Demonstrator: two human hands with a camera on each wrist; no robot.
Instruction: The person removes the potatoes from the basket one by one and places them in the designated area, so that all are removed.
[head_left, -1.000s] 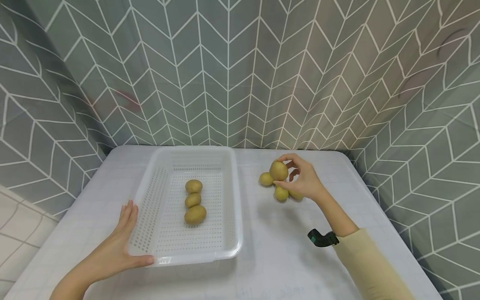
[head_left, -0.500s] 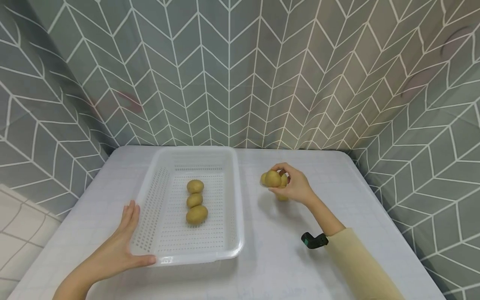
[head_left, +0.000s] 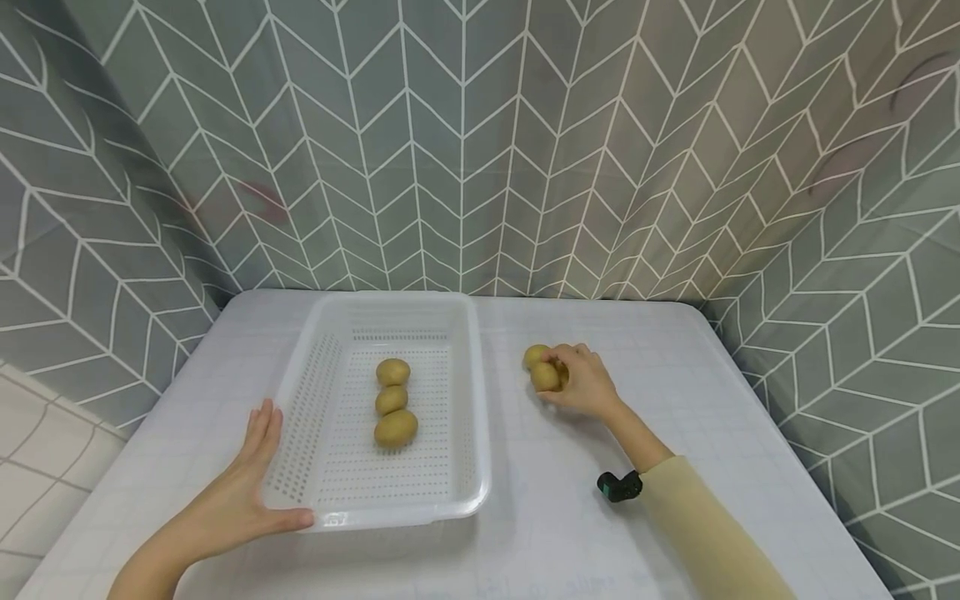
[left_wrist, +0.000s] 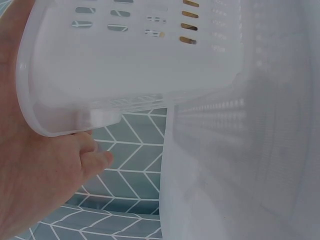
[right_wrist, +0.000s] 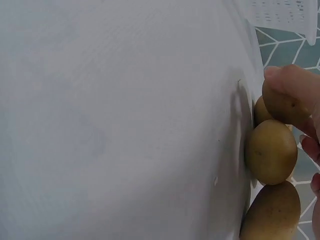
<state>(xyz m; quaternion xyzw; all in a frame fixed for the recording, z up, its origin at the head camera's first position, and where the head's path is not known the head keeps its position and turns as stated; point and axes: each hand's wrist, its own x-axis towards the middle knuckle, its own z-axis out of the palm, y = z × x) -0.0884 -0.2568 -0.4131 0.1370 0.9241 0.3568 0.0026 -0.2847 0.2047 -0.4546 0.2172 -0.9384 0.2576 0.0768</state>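
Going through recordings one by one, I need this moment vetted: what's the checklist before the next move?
1. Left hand touching the basket at its near left corner: ok.
2. Bare basket floor beside the three potatoes inside: ok.
3. Right hand pinching one potato: ok.
4. Pinched potato well apart from the other loose potatoes: not ok, crowded together.
5. Pinched potato clear of the table: cannot tell.

From the head: forward and down over the table (head_left: 540,550)! Left wrist's in close at the basket (left_wrist: 130,65), near left; right wrist's low, facing the potatoes (right_wrist: 272,152), and all three catch basket.
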